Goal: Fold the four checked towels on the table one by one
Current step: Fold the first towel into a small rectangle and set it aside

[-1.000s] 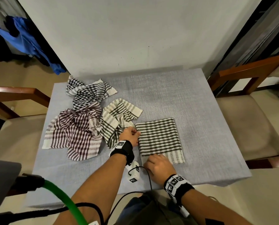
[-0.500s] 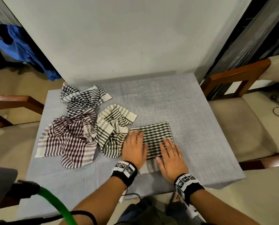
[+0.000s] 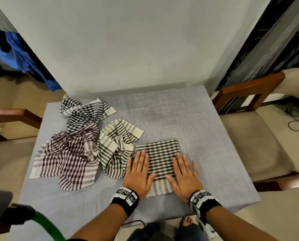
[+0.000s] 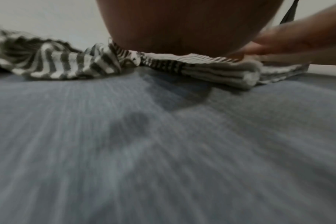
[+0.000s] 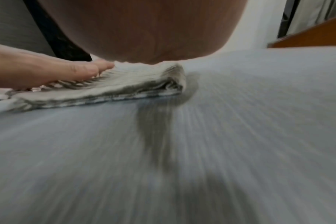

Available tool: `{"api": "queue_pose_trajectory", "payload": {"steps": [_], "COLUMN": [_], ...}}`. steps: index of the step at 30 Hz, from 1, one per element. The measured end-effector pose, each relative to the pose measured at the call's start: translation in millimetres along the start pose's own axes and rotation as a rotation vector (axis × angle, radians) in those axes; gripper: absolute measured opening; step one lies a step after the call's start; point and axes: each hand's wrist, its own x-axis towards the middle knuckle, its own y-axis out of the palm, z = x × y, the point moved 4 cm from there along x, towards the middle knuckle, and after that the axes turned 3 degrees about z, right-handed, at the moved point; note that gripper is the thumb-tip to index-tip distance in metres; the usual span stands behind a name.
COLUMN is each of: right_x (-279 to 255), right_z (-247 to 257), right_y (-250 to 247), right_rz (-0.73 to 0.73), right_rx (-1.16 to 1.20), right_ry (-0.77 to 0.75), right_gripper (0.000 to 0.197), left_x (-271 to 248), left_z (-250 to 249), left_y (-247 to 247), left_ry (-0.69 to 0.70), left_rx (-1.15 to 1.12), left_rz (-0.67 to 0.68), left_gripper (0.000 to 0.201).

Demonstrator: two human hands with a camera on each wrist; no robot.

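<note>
both palms flat, fingers spread: left hand (image 3: 138,173) and right hand (image 3: 185,174) pressing the folded towel (image 3: 160,160), 6 o'clock on the counter (image 3: 206,136)

text: none is showing that can be read | wristbands: left wristband (image 3: 124,197) and right wristband (image 3: 201,199) are carrying black-and-white square code markers, no letters or numbers legible | towels, tabletop, wall: no labels or brands are showing | wrist views: blurred, nothing to read
</note>
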Motion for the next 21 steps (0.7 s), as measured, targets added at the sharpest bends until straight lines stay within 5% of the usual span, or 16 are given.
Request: {"api": "queue_pose_trajectory", "payload": {"steps": [5, 16, 21], "right_x": [54.1, 77.0, 71.0], "right_z": [35.4, -17.2, -7.9], "right_y": [-32.6, -11.1, -21.8], "right_rz": [0.038, 0.11, 0.117], "right_rx": [0.024, 0.022, 0.032], "right_ry": [-0.154, 0.163, 0.143], "right_gripper": [0.08, 0.079, 0.081], "left_x": [38.6, 38.7, 38.1], "left_z": [-17.2, 29.2, 12.3], "left_y": [-15.5, -0.8, -11.0], "left_ry": [0.135, 0.01, -0.022], "left_rx": [0.063, 0.005, 0.035], "left_rz": [0.116, 0.098, 0.058], "left_gripper": [0.073, 0.082, 0.078]}}
